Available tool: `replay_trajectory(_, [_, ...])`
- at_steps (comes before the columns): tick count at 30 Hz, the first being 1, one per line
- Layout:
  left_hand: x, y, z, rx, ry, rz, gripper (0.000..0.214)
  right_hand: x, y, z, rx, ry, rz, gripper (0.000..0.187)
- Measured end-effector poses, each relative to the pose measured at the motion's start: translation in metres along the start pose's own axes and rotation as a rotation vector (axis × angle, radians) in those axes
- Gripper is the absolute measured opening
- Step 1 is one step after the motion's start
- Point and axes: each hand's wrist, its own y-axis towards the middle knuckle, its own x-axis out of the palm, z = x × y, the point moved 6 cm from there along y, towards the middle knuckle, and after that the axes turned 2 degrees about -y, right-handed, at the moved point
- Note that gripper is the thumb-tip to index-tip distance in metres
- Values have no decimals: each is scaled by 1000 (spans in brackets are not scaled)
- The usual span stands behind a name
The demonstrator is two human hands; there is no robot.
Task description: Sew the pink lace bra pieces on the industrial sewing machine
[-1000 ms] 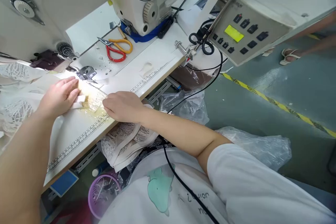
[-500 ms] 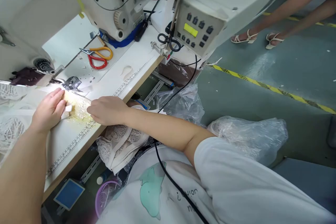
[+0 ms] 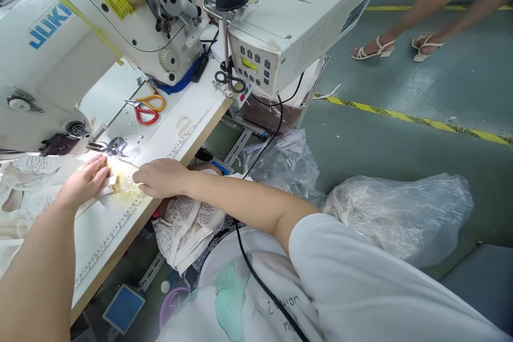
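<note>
White strap (image 3: 105, 191) partly beneath left hand (image 3: 85, 180)

White lace fabric (image 3: 35, 164), loosely bunched on the tabletop (image 3: 93, 235), pale strap ends (image 3: 112, 180) beside the left fingers (image 3: 101, 174).

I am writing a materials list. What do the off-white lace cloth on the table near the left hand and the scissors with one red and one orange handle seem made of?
Off-white lace cloth: thin, matte textile, judging by its openwork look; the fibre cannot be told.
Scissors: shiny grey blades, probably steel; smooth, evenly coloured handles, perhaps plastic or coated metal.
</note>
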Motion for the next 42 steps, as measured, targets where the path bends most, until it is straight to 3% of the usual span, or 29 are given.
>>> replay_trajectory(3, [4,6,-10,23,-23,26,57,-5,-17,-3,13,133,25,28])
replay_trajectory(5, [6,7,-13,52,-41,28,53,-13,-41,-1,52,354,99,37])
replay_trajectory(8, [7,2,-9,73,-41,16,53,-35,-89,26,235,717,338,61])
replay_trajectory(10, [6,-2,-4,79,-37,2,56,-56,-129,62,510,860,665,68])
replay_trajectory(12, [5,-3,-1,102,-43,3,57,-76,-159,88,696,855,929,66])
replay_trajectory(14, [5,0,-2,134,-56,32,57,-88,-166,95,730,795,986,57])
replay_trajectory(17, [5,3,-6,175,-82,185,54,-85,-142,76,642,704,822,37])
replay_trajectory(19, [7,-2,-5,209,-99,291,48,-68,-117,52,537,648,649,22])
replay_trajectory(21, [13,-10,0,284,-129,320,41,-48,-93,27,403,564,487,13])
replay_trajectory(25, [22,-11,-9,247,-170,348,32,-15,-48,-2,12,138,241,14])
replay_trajectory(28, [30,-9,-18,254,-216,359,30,6,-24,-6,-166,-38,155,14])
replay_trajectory(33, [40,-15,-16,301,-306,390,31,25,-19,1,-177,-204,95,13])
replay_trajectory(42, [48,-8,-16,295,-373,401,31,27,-24,8,-157,-325,42,12])
